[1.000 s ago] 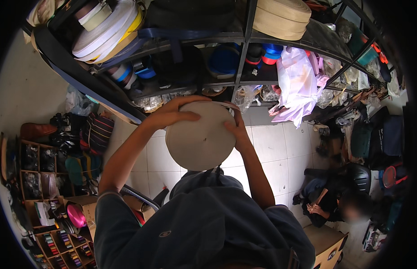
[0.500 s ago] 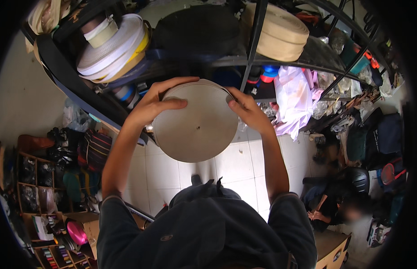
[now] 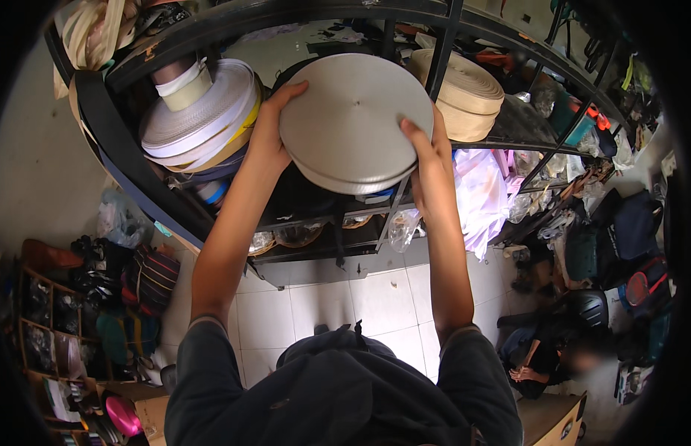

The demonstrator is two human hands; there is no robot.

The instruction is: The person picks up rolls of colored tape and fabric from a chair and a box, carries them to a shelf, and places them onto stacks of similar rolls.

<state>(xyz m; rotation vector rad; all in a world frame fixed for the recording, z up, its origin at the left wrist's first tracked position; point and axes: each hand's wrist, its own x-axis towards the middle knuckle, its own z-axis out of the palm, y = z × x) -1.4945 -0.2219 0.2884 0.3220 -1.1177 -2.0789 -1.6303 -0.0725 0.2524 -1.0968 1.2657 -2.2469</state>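
Observation:
A wide, flat roll of grey webbing, tightly wound with its centre showing, is held out level in front of me at a black shelf. My left hand grips its left edge, thumb at the rim. On the right side, my right hand holds the edge, its thumb lying over the top face. Fingers underneath are hidden by the roll. To its left are stacked rolls of white webbing, with yellow and dark bands lower down. Two stacked beige rolls sit on the shelf to its right, past a black upright.
The black metal shelf frame curves across the top. Below hang white-lilac plastic sheeting and clear bags. Cubby shelves and a striped bag stand left. A person sits at the lower right among bags.
Both hands have carried the grey roll up and away from my body, from above the floor to shelf level. My right thumb has shifted onto the roll's right part.

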